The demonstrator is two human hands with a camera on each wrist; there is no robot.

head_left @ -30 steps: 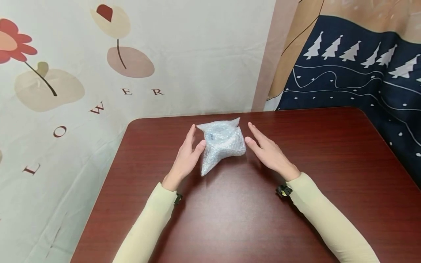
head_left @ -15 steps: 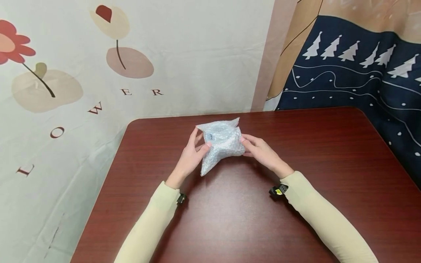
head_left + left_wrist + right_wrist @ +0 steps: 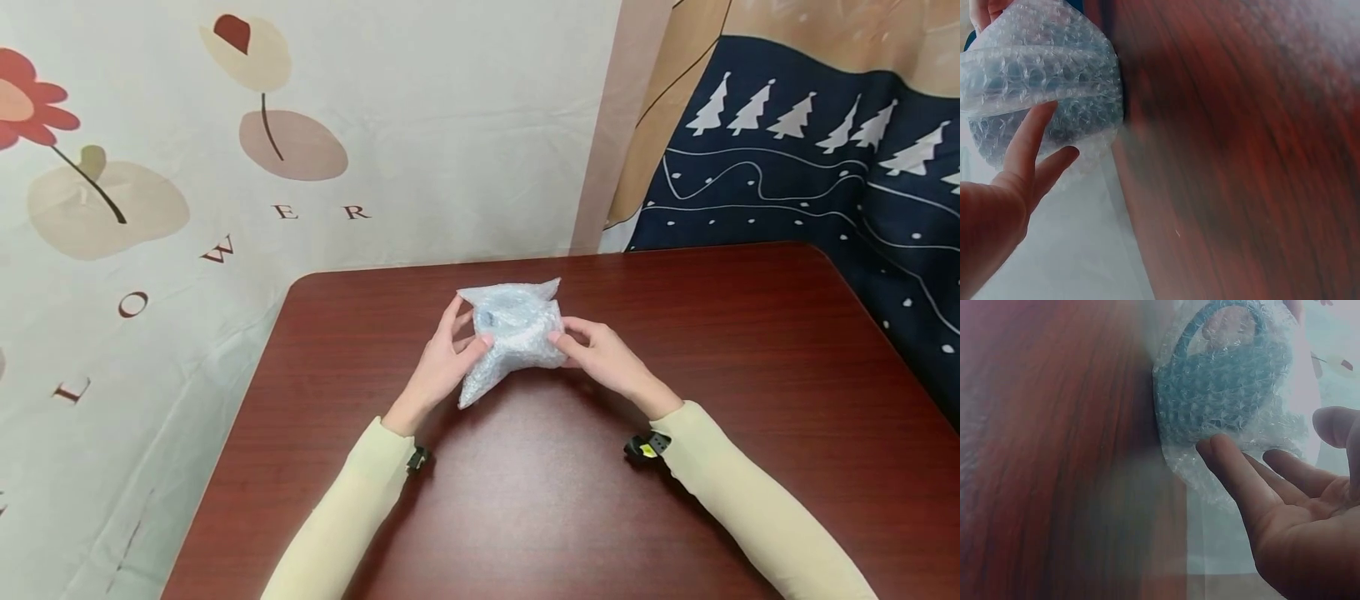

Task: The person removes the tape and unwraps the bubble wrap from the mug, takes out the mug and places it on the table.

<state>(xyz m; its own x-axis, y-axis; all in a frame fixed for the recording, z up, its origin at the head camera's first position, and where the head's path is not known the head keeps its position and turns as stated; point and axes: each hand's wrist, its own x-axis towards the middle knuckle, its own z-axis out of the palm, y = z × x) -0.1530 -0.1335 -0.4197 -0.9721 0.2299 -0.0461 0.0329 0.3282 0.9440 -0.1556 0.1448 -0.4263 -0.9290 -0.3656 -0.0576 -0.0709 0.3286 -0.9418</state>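
A bubble-wrapped package (image 3: pixel 517 321) is held between my two hands near the far side of the brown table. Through the clear wrap in the right wrist view shows a blue-green thing with a loop handle (image 3: pixel 1222 387), mug-like in shape. My left hand (image 3: pixel 442 362) grips the package's left side, thumb on the near face and fingers spread behind the edge. At the right side my right hand (image 3: pixel 607 354) holds it, thumb on the near face; the other fingers are partly hidden. In the left wrist view, two fingertips touch the bubble wrap (image 3: pixel 1041 69).
The dark red-brown table (image 3: pixel 525 500) stretches around the package, its far edge close behind. A pale cloth (image 3: pixel 450 125) with printed flowers hangs at the back and left. A navy cloth (image 3: pixel 765 175) with white trees hangs at the right.
Both hands were beside the package with fingers extended; they have closed in and taken hold of it. The package has shifted slightly right and toward me.
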